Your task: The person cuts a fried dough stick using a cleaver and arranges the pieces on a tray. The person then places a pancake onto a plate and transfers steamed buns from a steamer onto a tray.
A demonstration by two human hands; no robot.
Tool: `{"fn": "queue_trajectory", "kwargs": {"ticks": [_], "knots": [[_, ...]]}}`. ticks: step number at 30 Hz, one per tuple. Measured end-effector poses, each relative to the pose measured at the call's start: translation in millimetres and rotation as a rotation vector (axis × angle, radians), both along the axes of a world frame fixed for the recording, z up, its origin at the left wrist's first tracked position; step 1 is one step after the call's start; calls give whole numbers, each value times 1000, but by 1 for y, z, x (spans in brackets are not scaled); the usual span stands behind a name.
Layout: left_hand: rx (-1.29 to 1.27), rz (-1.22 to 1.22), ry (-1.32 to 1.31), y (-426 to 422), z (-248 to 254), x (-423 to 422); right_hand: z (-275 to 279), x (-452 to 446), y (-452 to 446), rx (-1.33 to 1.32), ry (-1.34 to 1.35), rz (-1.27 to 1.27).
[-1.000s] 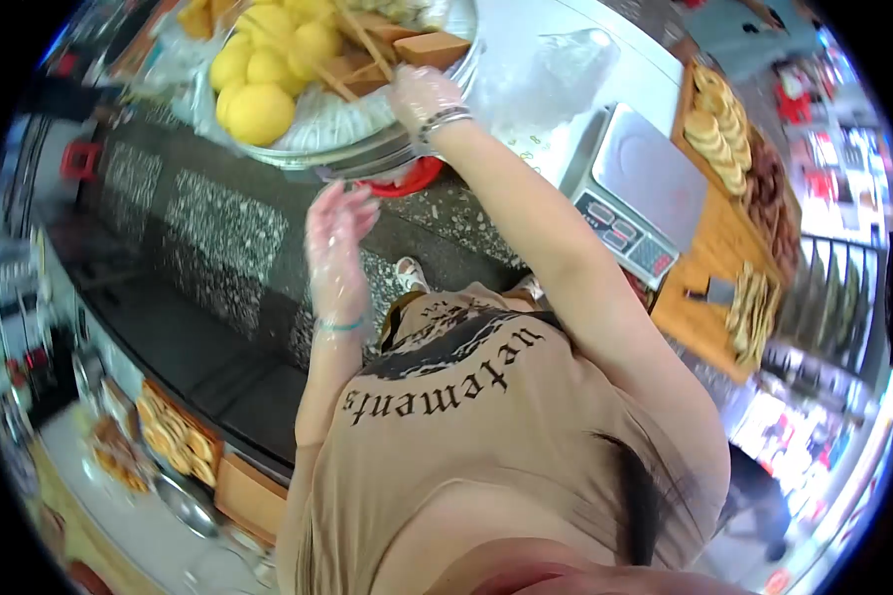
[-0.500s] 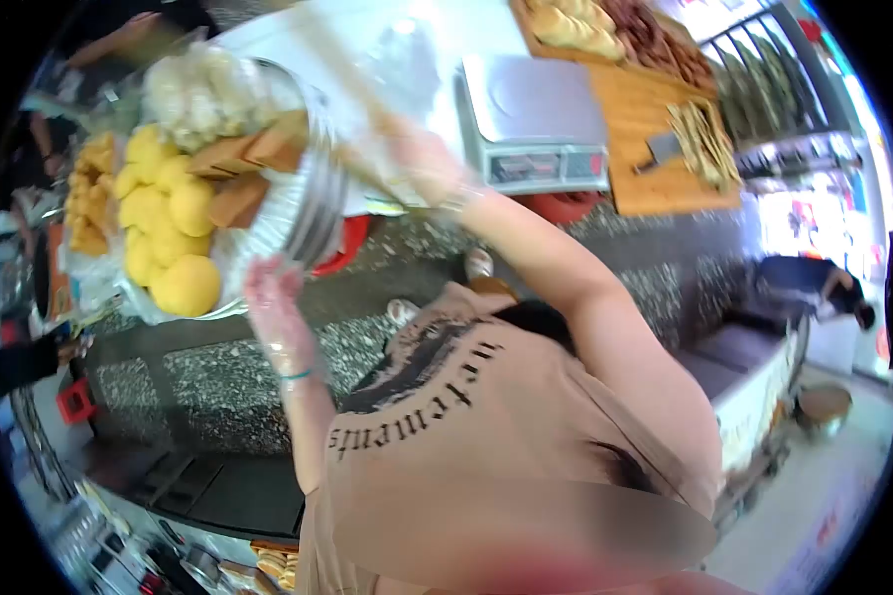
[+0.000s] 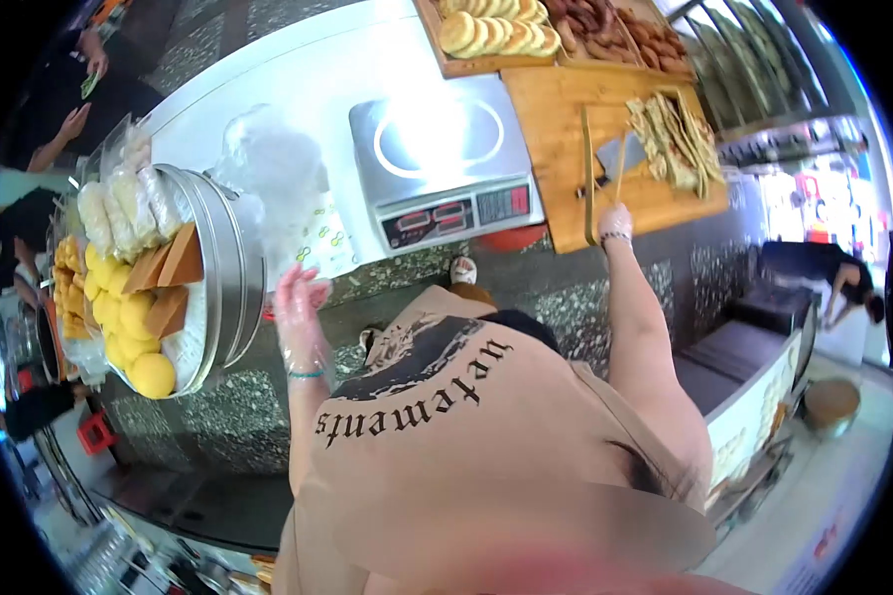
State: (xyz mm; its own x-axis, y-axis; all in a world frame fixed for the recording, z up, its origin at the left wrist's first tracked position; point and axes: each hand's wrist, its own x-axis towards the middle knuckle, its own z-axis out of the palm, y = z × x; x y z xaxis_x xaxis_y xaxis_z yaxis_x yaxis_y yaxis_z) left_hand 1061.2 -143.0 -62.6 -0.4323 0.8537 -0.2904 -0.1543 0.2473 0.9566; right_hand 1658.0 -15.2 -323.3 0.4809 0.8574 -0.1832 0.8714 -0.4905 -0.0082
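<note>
My left hand (image 3: 303, 307), in a clear plastic glove with a teal band at the wrist, is raised between the round metal tray (image 3: 230, 268) and the counter edge. Its fingers are loosely bent and apart, and nothing shows in them. Just beyond is a clear plastic bag with green print (image 3: 322, 238). My right hand (image 3: 615, 222) grips long wooden tongs (image 3: 589, 169) over the wooden board (image 3: 556, 129). The tongs' two arms are spread apart. Past them lie a cleaver (image 3: 620, 156) and a pile of flat, browned strips of food (image 3: 675, 144).
A digital scale (image 3: 442, 159) stands mid-counter. Yellow buns (image 3: 129, 317), brown cake slices (image 3: 169, 263) and bagged food (image 3: 124, 213) fill the tray at left. Round flatbreads (image 3: 496, 32) and sausages (image 3: 590, 30) sit at the back. Other people stand at far left and right.
My right hand has swung right with the tongs, from beside the tray to over the board. My left hand has shifted slightly right, away from the tray. The view has turned.
</note>
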Motion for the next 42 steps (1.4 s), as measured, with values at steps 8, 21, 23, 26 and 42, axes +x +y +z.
{"fn": "queue_trajectory", "kwargs": {"ticks": [8,21,23,26,42], "knots": [[18,-269,0,51,-4,78,124,26,74,-107,37,-300],[561,45,1011,167,17,-38,111,-86,-71,258,353,-63],[358,-179,764,148,-10,5,107,-89,-97,171,402,-170],[238,-415,565,116,-73,70,96,-42,-119,217,343,-25],[92,-970,191,151,-123,479,195,278,-70,738,709,-38]]}}
